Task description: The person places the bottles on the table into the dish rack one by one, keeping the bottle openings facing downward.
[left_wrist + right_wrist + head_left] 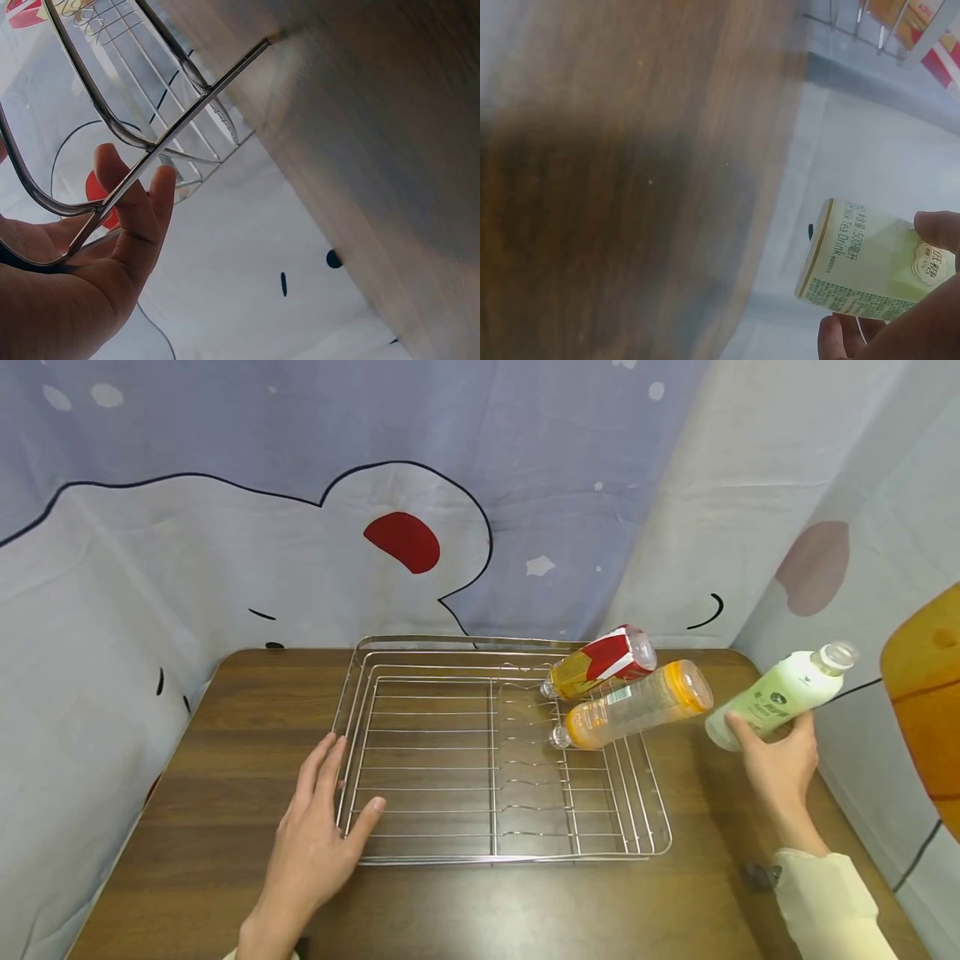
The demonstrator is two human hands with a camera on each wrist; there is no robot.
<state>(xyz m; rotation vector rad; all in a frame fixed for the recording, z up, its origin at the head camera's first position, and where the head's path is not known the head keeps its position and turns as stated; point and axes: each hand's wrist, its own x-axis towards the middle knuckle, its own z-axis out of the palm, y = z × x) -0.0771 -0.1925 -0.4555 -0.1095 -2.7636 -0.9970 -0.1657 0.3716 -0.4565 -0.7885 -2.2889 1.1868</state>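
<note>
My left hand [315,835] lies at the left side of the shiny wire rack [495,793], fingers along the outer rail and thumb extended over the inside. In the left wrist view, loosely spread fingers [135,202] show behind the metal rail. Right of the rack, my right hand [783,764] grips a pale green milk tea bottle [780,693] low on its body. This bottle leans with its clear cap up and to the right; its printed label [870,255] shows in the right wrist view.
Two plastic bottles rest slanted on the rack's right part, necks pointing lower left: one with a red and yellow label [600,662], one clear with orange bands [633,706]. The brown wooden table [555,910] borders a printed curtain [570,510] behind and at both sides.
</note>
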